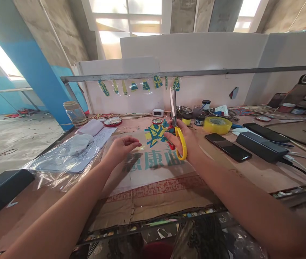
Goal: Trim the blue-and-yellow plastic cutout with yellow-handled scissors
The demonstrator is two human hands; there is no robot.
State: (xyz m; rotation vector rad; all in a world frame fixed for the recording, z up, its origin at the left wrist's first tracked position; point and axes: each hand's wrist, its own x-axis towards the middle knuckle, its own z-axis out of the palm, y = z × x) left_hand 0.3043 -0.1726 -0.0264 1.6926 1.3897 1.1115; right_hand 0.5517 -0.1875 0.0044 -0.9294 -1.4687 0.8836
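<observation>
My left hand (122, 149) is over the cardboard sheet, thumb and fingertips pinched together. Something tiny and clear may be at the fingertips; I cannot make it out. With my right hand (183, 138) I grip yellow-handled scissors (181, 144), their blades pointing up and away. A patterned blue-and-yellow cutout (155, 135) is by the right fingertips; whether they pinch it too is unclear. A bit of red shows beside those fingers. Under both hands lies a pale sheet (139, 180) with large green printed characters, on brown cardboard (115, 212).
Similar cutouts (133, 86) hang along a metal rail at the back. To the right are a roll of yellow tape (217, 125), a phone (228, 146), a black power adapter (262, 146) and paint jars (199, 120). Plastic-covered papers (72, 154) and a glass jar (75, 114) are left.
</observation>
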